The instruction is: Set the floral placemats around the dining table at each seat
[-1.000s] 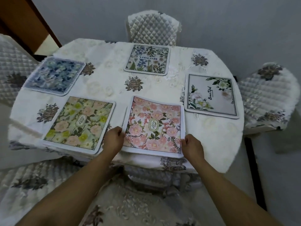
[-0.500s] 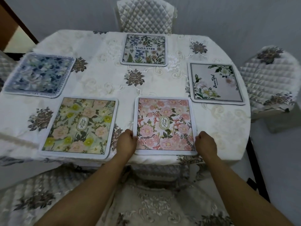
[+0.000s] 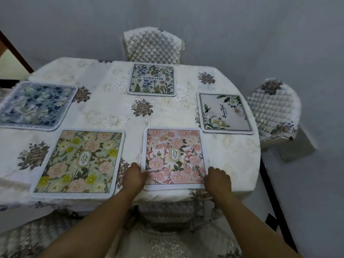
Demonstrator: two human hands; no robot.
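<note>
1. The left hand (image 3: 134, 176) sits at the near-left corner of the pink floral placemat (image 3: 174, 158), fingers curled over the mat's edge, thumb side on its surface; whether it grips or only presses, I cannot tell.
2. The right hand (image 3: 218, 178) is at the near-right corner of the same mat, fingers bunched down against the edge, again grip or press unclear.
3. That pink mat lies flat near the table's front edge, printed "GARDEN" in an oval.
4. Just beside it to the left lies the yellow-and-green floral placemat (image 3: 80, 161) with the same oval label.
5. A blue floral placemat (image 3: 35, 106) lies at the far left, a botanical placemat (image 3: 152, 80) reading "BEAUTIFUL" at the far side before a quilted chair (image 3: 152, 46), and a grey placemat (image 3: 226, 113) with white flowers at the right, near another quilted chair (image 3: 273, 110).
6. All five rest on a cream embroidered tablecloth (image 3: 111, 101).
</note>
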